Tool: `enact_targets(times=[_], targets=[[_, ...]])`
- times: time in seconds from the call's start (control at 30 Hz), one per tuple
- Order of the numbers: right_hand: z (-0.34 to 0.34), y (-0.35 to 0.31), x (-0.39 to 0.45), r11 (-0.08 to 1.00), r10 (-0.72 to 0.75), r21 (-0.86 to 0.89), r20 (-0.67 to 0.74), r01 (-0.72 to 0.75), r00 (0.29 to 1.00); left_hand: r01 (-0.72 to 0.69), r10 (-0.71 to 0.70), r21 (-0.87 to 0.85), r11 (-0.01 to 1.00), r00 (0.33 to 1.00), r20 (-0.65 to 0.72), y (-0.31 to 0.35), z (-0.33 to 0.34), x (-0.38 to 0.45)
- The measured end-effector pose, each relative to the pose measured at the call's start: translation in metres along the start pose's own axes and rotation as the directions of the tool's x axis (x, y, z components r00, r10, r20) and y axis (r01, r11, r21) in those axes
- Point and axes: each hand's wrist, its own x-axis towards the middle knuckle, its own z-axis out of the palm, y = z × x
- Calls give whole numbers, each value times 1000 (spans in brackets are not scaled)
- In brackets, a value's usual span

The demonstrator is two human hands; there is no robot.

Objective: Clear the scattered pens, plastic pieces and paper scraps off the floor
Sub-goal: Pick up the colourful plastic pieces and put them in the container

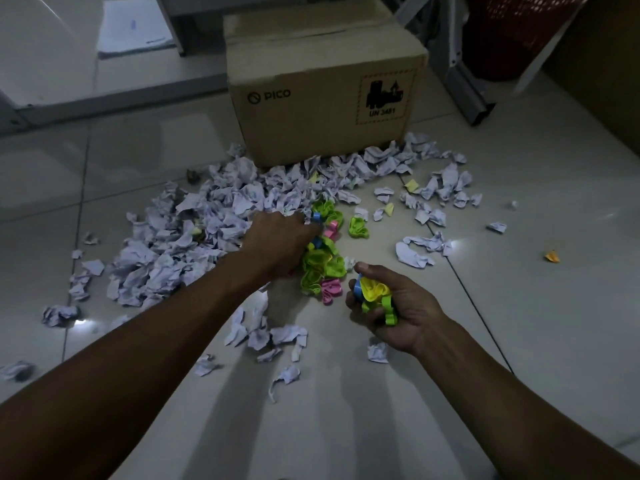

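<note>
A wide heap of crumpled white paper scraps (194, 230) covers the tiled floor in front of a cardboard box. Bright green, pink and blue plastic pieces (320, 268) lie in a cluster at the heap's right edge. My left hand (280, 237) reaches over that cluster, knuckles up, its fingertips at a blue piece (316, 216); its fingers are hidden from view. My right hand (391, 306), palm up to the right of the cluster, holds a bunch of yellow, green and blue plastic pieces (374, 294) in curled fingers. No pens are visible.
A closed cardboard box (325, 88) stands upright behind the heap. A red mesh basket (512, 29) and metal frame legs (464, 88) are at the back right. Loose scraps (446, 181) spread right; an orange scrap (552, 257) lies alone. White paper sheets (135, 26) lie back left.
</note>
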Motion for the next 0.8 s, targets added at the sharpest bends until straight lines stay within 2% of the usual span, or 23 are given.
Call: enact_targets(times=[0.07,0.13,0.2,0.23,0.27,0.3,0.33,0.37,0.4,0.43,0.47,0.53,0.6,0.73,0.8], targets=[[-1,-1,0,1000,-2,2,2,2,1000,3,-5,-44,999,999,-44,-1,0,-1],[-1,-1,1,1000,-9,-2,5,9,1000,64,-88,-166,984,986,-140,-5,-1,-5],[0,-1,3,999,-34,-28,-4,34,999,153,-254,-415,897,946,-202,-11,0,-13],[1,-2,3,997,-58,-53,-20,57,998,188,-343,-566,802,922,-180,-13,-1,-17],[1,-2,4,992,-92,-88,-42,88,995,198,-423,-736,648,896,-132,-13,-2,-20],[3,-3,5,983,-133,-137,-68,123,989,184,-487,-887,423,872,-52,-13,0,-22],[4,-4,4,967,-178,-199,-92,157,980,166,-524,-974,153,850,63,-12,-1,-26],[7,-5,4,945,-226,-266,-106,192,968,153,-519,-982,-108,834,187,-11,1,-31],[10,-5,3,918,-272,-328,-106,224,956,149,-485,-939,-309,825,290,-10,4,-37],[14,-5,3,891,-310,-378,-97,253,946,158,-451,-892,-424,817,360,-9,9,-44],[18,-6,2,867,-340,-414,-85,277,937,181,-428,-865,-468,810,401,-7,13,-50],[24,-7,2,826,-384,-472,-72,308,921,231,-393,-850,-473,808,439,-2,20,-61],[28,-8,2,783,-415,-533,-64,320,908,241,-344,-815,-527,816,464,4,23,-68],[30,-10,7,715,-467,-612,-57,339,883,134,-285,-683,-718,839,464,13,21,-75],[31,-10,11,648,-512,-670,-30,363,859,75,-255,-619,-782,867,428,15,20,-77]])
